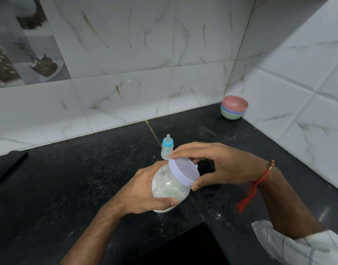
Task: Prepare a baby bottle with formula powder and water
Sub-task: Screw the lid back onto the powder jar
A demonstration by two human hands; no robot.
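Observation:
A clear plastic jar of white formula powder (169, 188) is tilted above the black counter (87, 178), with my left hand (143, 190) wrapped around its body. On the jar's mouth sits a white lid (183, 173), and the fingers of my right hand (218, 165) grip its rim from the right. Just behind the jar stands a small baby bottle (166, 148), upright, with a blue collar and a clear teat; its lower part is hidden by my right fingers and the lid.
A stack of coloured bowls (234, 107) stands in the far right corner against the tiled wall. A dark flat object (5, 167) lies at the left edge. The counter's front edge drops away near the bottom centre.

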